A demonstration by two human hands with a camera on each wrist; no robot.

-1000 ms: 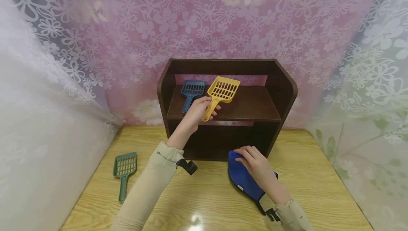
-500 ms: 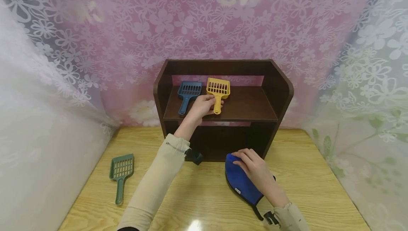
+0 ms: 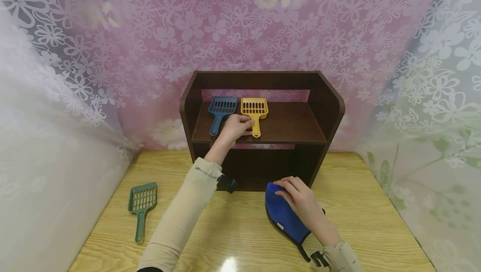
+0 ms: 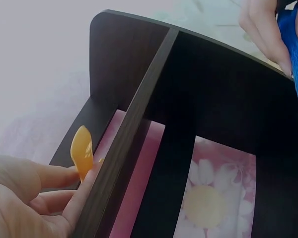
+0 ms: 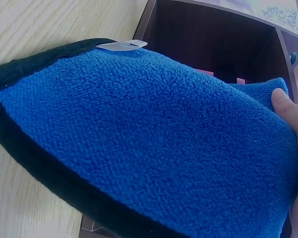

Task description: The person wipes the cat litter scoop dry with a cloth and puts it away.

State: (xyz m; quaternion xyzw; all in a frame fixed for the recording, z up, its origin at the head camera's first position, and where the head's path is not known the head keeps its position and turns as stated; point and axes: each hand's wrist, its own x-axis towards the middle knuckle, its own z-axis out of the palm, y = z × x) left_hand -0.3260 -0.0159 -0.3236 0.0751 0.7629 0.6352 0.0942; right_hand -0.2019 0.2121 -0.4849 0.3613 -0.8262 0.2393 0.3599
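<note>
Cream sleeves, black wrist mounts, perhaps

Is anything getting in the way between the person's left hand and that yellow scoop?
No, nothing visible: the left hand holds the yellow scoop by its handle, at the upper shelf. The blue scoop lies on the hand's other side, not between them.

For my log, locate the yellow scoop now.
In the head view, the yellow scoop is in the upper compartment of the shelf unit, just right of the blue scoop, and the left hand holds it.
</note>
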